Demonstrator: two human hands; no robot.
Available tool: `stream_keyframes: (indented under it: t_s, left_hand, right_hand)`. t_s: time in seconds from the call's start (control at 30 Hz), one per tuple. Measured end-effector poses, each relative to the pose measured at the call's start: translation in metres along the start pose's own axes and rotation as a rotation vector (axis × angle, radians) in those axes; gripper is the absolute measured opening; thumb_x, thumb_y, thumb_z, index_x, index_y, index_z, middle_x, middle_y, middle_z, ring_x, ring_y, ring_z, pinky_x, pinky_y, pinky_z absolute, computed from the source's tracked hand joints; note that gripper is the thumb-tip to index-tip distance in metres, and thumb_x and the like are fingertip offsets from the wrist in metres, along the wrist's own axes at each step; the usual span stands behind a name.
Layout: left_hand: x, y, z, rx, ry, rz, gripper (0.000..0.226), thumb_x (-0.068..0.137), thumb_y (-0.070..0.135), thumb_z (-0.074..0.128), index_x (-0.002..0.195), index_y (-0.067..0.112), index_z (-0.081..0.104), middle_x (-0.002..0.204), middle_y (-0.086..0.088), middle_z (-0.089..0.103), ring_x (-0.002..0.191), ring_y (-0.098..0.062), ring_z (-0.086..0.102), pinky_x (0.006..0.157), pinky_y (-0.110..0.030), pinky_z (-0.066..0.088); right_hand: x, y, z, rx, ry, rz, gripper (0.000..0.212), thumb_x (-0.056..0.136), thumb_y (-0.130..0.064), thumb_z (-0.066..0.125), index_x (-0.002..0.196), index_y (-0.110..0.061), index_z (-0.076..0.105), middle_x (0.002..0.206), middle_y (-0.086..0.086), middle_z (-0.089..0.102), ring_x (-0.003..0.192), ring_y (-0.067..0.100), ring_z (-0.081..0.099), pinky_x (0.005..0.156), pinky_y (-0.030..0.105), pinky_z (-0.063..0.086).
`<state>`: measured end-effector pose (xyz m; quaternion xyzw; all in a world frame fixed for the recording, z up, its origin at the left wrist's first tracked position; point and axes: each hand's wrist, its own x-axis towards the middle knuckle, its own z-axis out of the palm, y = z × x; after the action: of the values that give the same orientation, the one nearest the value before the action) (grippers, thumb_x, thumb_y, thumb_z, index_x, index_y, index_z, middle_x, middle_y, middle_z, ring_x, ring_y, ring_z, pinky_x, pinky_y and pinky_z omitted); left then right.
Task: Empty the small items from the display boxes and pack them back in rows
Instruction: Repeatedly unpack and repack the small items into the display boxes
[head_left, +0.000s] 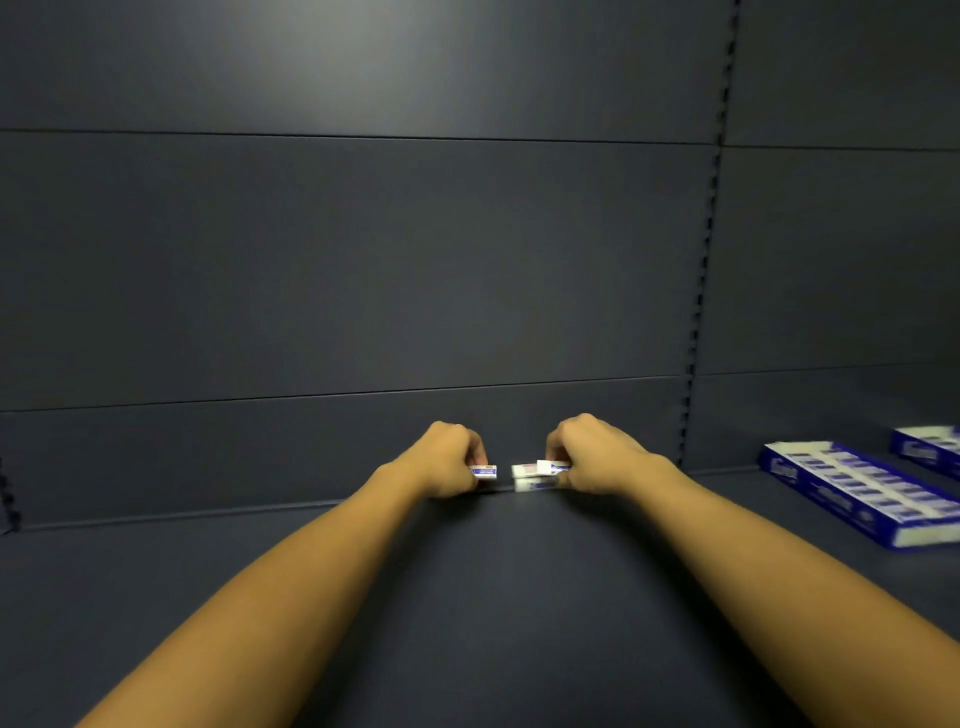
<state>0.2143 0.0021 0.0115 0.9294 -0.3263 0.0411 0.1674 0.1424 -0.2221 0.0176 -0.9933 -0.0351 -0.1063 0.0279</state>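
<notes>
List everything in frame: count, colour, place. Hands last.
small items: at least three, white with blue print, at the back of the shelf, in the hands; blurred
display boxes: two, blue and white, far right on the shelf, the nearer filled in rows, the farther cut off by the edge
shelf: one, dark grey, under everything
back panel: dark grey, slotted upright at right
left hand: pinches one item
right hand: grips a few items
</notes>
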Motion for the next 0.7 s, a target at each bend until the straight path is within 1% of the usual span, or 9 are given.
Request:
stream_keyframes:
  t_s: [0.13, 0.3, 0.43, 0.6, 0.7]
  left_hand:
    - [0.019, 0.043, 0.009, 0.000, 0.007, 0.086, 0.009, 0.083, 0.018, 0.075, 0.091, 0.020, 0.070, 0.092, 0.004, 0.069, 0.084, -0.014, 0.065, 0.079, -0.033, 0.057]
    - [0.035, 0.105, 0.021, -0.007, -0.008, 0.156, 0.014, 0.083, 0.016, 0.076, 0.093, 0.020, 0.068, 0.096, 0.002, 0.066, 0.086, -0.018, 0.066, 0.080, -0.042, 0.059]
    - [0.042, 0.162, 0.031, 0.001, -0.004, 0.234, 0.014, 0.083, 0.014, 0.075, 0.093, 0.021, 0.067, 0.100, 0.000, 0.065, 0.089, -0.020, 0.065, 0.084, -0.042, 0.058]
    - [0.040, 0.241, 0.055, 0.007, 0.000, 0.326, 0.012, 0.085, 0.016, 0.073, 0.092, 0.022, 0.066, 0.104, 0.000, 0.062, 0.092, -0.020, 0.064, 0.086, -0.041, 0.057]
    - [0.032, 0.286, 0.071, 0.015, 0.010, 0.364, 0.011, 0.084, 0.014, 0.070, 0.093, 0.020, 0.066, 0.102, 0.001, 0.061, 0.090, -0.020, 0.063, 0.083, -0.040, 0.057]
  right_hand:
    - [-0.030, 0.030, -0.017, -0.083, 0.022, 0.055, 0.014, 0.081, -0.020, 0.069, 0.095, -0.021, 0.068, 0.100, 0.000, 0.063, 0.083, 0.021, 0.060, 0.065, 0.029, 0.045]
    - [-0.079, 0.073, -0.046, -0.143, 0.051, 0.159, 0.015, 0.082, -0.018, 0.067, 0.097, -0.022, 0.068, 0.102, 0.001, 0.063, 0.085, 0.023, 0.062, 0.070, 0.033, 0.052]
    - [-0.131, 0.109, -0.064, -0.176, 0.059, 0.245, 0.016, 0.082, -0.018, 0.065, 0.098, -0.022, 0.068, 0.104, 0.001, 0.062, 0.090, 0.024, 0.063, 0.074, 0.035, 0.054]
    - [-0.201, 0.156, -0.082, -0.196, 0.047, 0.354, 0.020, 0.082, -0.016, 0.066, 0.101, -0.020, 0.069, 0.104, 0.003, 0.063, 0.087, 0.025, 0.064, 0.068, 0.034, 0.052]
    - [-0.242, 0.181, -0.091, -0.200, 0.046, 0.400, 0.020, 0.081, -0.015, 0.067, 0.101, -0.017, 0.069, 0.104, 0.003, 0.064, 0.090, 0.025, 0.064, 0.076, 0.039, 0.058]
